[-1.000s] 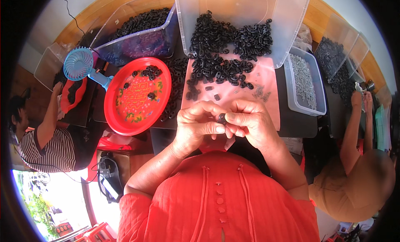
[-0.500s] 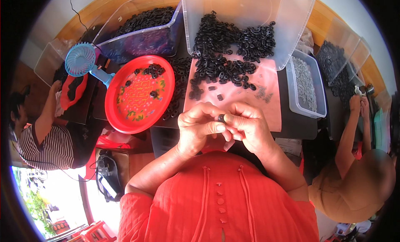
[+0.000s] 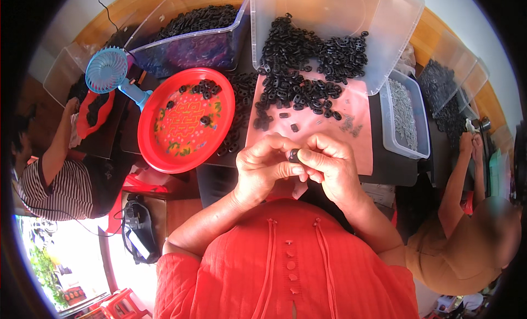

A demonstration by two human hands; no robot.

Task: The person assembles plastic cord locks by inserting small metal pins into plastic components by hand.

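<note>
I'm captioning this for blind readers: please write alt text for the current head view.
The left hand and right hand together pinch a small black part in front of a pink sheet scattered with more black parts. A red tray sits left, a clear tub of silvery pieces right.

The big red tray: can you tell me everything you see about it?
The rounded, red, plastic-looking tray has a smooth raised rim and a floor printed with yellow lines and green-and-yellow leafy patterns. It lies face up, left of the flat pink sheet. Small, black, plastic-looking pieces sit inside, mostly bunched toward its far side, with a few apart. Neither of the person's hands touches it.
</note>
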